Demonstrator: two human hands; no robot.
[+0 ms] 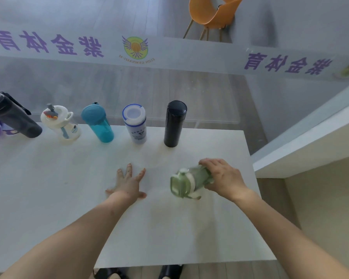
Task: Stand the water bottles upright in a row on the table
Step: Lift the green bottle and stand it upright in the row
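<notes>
A white desk (48, 198) carries five bottles upright along its far edge: dark grey (12, 115), white (61, 122), teal (98, 122), pale blue-capped (135, 123), black (174, 123). The right hand (225, 179) grips a tilted green bottle (190, 182) near the desk's right side. The left hand (129, 183) lies spread flat, empty.

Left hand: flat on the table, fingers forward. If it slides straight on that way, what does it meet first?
Probably the white bottle with the blue-rimmed lid. The left hand points up-table, with bare table between them. The black bottle stands off to the right. Depth is uncertain.
</notes>
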